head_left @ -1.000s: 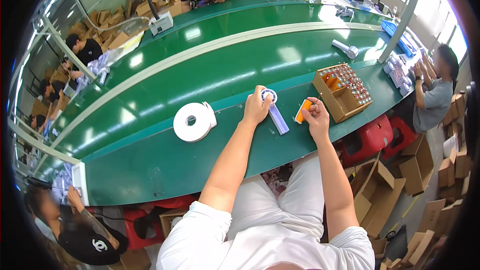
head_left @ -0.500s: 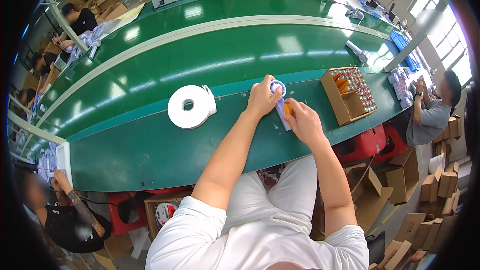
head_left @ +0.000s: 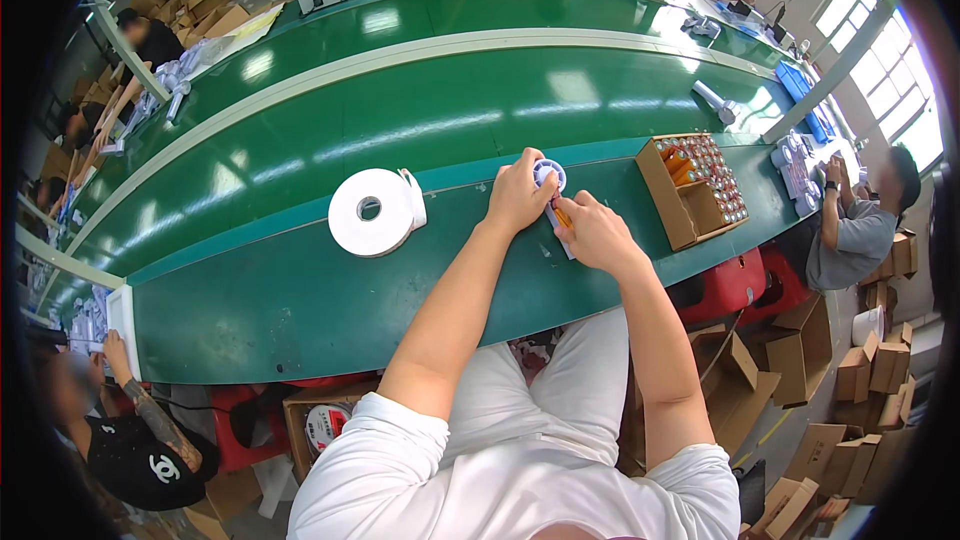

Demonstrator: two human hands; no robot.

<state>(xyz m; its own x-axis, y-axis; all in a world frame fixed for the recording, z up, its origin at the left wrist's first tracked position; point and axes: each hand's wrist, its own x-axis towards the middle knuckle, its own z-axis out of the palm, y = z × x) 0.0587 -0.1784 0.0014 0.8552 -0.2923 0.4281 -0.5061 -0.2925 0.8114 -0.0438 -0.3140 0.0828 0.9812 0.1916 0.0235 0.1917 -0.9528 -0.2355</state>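
My left hand (head_left: pixel 516 200) is closed around a pale lavender plastic housing (head_left: pixel 549 172), with a round ribbed head and a long handle like a handheld fan's. The thumb lies across the join of head and handle. Beside it, my right hand (head_left: pixel 600 234) grips an orange cylindrical battery (head_left: pixel 565 216) against the handle, just below the round head. Fingers hide most of the battery and part of the handle. To the right stands a cardboard box (head_left: pixel 665 202) of upright batteries, some orange-sided ones leaning in it. A wide white roll (head_left: pixel 352 224) lies flat to the left.
Beyond the green worktop (head_left: pixel 230 310) runs a green conveyor belt (head_left: pixel 420 130), with a lavender fan-like part (head_left: pixel 715 102) on it. More lavender parts (head_left: pixel 795 175) lie at the far right beside a co-worker (head_left: pixel 865 230). Another person (head_left: pixel 150 440) sits at the left end.
My right hand has shifted slightly up and left, with the orange battery closer to the round head and more covered by fingers. The view has moved slightly.
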